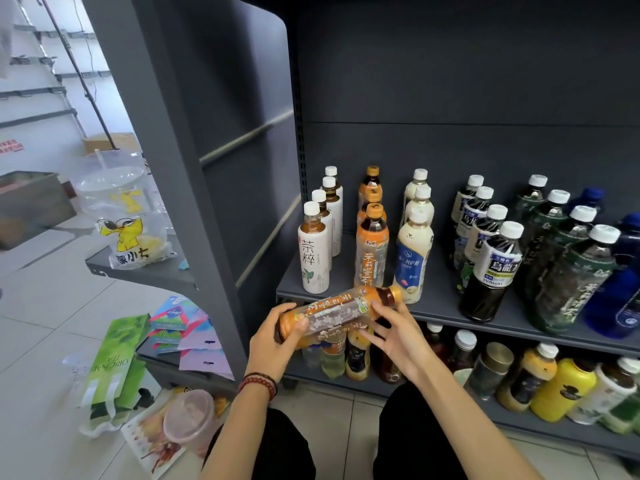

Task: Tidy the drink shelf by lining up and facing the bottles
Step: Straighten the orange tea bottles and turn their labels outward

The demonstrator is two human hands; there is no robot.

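Note:
An orange-labelled tea bottle (pixel 337 311) lies sideways in both hands, just in front of the grey shelf (pixel 436 306), cap pointing right. My left hand (pixel 273 344) grips its base end. My right hand (pixel 394 336) holds its neck end with fingers curled under it. On the shelf stand rows of bottles front to back: white tea bottles (pixel 313 251), orange tea bottles (pixel 371 245), cream milk-tea bottles (pixel 414 251), dark oolong bottles (pixel 491 268), dark green-labelled bottles (pixel 568 275) and blue bottles (pixel 620 296).
A lower shelf (pixel 519 420) carries mixed bottles and yellow containers. On the floor to the left lie a green tea box (pixel 114 365), coloured packets (pixel 180 327) and a pink-lidded tub (pixel 188 414). A clear bag with a yellow duck (pixel 128 216) sits on a grey ledge.

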